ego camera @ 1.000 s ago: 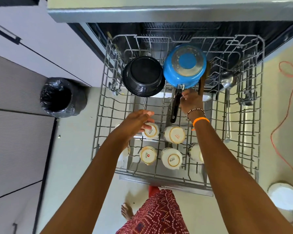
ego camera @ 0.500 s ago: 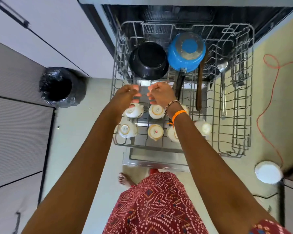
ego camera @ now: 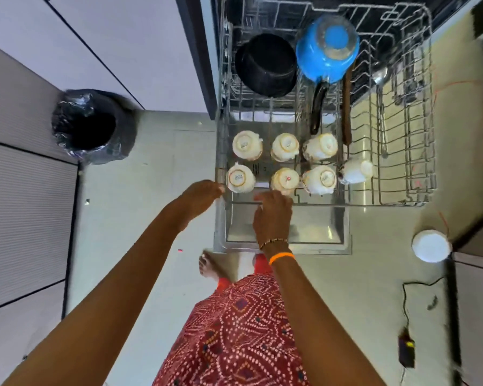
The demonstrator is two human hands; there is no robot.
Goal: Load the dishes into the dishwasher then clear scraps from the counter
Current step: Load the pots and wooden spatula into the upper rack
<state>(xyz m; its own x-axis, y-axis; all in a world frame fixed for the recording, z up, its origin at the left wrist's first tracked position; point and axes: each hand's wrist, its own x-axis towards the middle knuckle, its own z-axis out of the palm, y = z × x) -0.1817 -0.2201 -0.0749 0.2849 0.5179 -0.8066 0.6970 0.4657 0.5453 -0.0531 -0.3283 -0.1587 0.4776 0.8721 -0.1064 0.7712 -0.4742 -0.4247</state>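
The wire dishwasher rack point(ego camera: 402, 174) stands pulled out over the open door point(ego camera: 318, 235). Several white cups point(ego camera: 286, 147) sit upside down in its front left part, and one cup point(ego camera: 357, 171) lies on its side. At the back are a black pot point(ego camera: 267, 65) and a blue saucepan point(ego camera: 328, 48) with a black handle; a wooden spoon point(ego camera: 346, 107) and a metal ladle point(ego camera: 381, 76) lie beside them. My left hand point(ego camera: 201, 195) is at the rack's front left corner, fingers curled against it. My right hand point(ego camera: 273, 213) grips the front rail.
A bin lined with a black bag point(ego camera: 92, 126) stands on the floor to the left, against the cabinet fronts. A white round lid point(ego camera: 431, 245) and black cables point(ego camera: 407, 316) lie on the floor at right. My foot point(ego camera: 208, 267) is just before the door.
Both hands have drawn back from among the cups to the rack's front edge. The right hand left the saucepan's handle a second ago.
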